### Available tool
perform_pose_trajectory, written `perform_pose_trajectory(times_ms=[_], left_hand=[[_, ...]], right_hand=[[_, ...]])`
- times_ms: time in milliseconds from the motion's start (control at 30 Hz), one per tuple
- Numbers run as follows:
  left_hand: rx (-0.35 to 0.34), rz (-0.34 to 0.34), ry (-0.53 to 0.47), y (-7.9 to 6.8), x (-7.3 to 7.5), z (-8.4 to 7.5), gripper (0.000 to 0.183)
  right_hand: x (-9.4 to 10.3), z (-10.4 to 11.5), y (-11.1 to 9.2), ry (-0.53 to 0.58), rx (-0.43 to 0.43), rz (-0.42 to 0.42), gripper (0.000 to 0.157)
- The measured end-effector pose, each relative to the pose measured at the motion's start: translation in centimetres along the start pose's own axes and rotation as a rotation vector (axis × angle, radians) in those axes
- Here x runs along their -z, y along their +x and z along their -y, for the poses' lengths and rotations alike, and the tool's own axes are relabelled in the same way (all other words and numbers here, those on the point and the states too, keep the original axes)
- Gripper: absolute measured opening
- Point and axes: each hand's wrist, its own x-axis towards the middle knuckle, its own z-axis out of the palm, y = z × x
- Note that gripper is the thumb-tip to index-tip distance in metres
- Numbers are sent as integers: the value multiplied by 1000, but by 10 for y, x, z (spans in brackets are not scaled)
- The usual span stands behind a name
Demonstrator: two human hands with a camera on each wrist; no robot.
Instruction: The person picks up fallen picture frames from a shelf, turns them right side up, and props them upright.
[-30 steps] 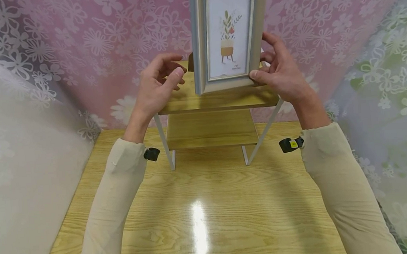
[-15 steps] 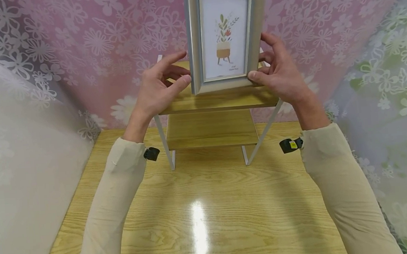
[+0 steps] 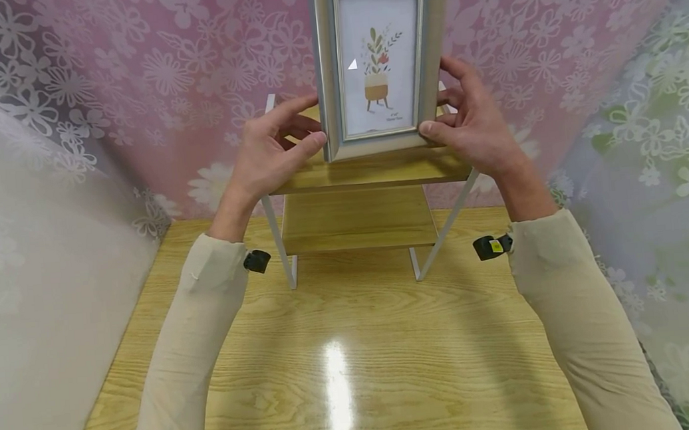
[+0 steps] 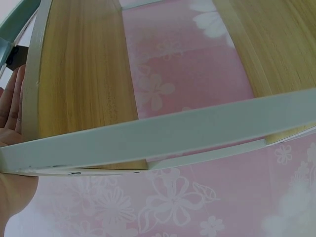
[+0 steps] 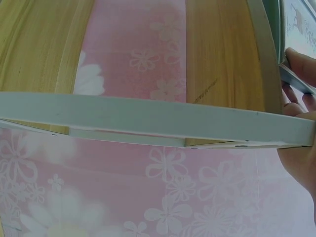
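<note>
In the head view a picture frame (image 3: 329,76), grey-blue with a pale inner line, stands nearly upright over the top board of a small shelf (image 3: 389,172). Its print shows a plant in a legged pot. My right hand (image 3: 476,126) grips its lower right side, thumb on the front and fingers behind. At the lower left edge, my left hand (image 3: 273,143) holds the frame between thumb and fingers; the fingertips are partly hidden. Whether its base touches the board cannot be told. The right wrist view catches the frame's corner (image 5: 291,76) beside my thumb.
The shelf has a lower wooden board (image 3: 359,217) and white metal legs (image 3: 277,240). Behind it hangs a pink flowered wall covering (image 3: 220,70). Pale walls (image 3: 43,282) flank a wood-patterned floor (image 3: 389,345).
The picture frame has shifted left and slightly down, turning more toward the front. My left hand has come onto its left edge; the right hand keeps its grip.
</note>
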Motion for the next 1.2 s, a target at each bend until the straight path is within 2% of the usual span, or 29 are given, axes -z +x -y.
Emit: perform_pose_trajectory(times_ms=[200, 433, 533, 633, 800, 1000, 1200], left_hand=[[-20, 1, -33, 3, -1, 21, 49], [-46, 0, -23, 4, 0, 24, 52], [-24, 1, -10, 3, 0, 21, 56], [1, 10, 4, 1, -1, 10, 58], [8, 31, 20, -2, -2, -6, 60], [4, 57, 34, -3, -1, -9, 71], [12, 60, 40, -1, 0, -6, 71]], right_hand=[[0, -1, 0, 2, -2, -5, 80], [-7, 7, -3, -46, 11, -36, 79], [-12, 15, -5, -94, 21, -42, 78], [-16, 20, -7, -127, 25, -47, 77], [-14, 15, -9, -130, -6, -62, 79], [-6, 1, -5, -67, 2, -66, 82], [-14, 18, -8, -96, 39, -48, 79]])
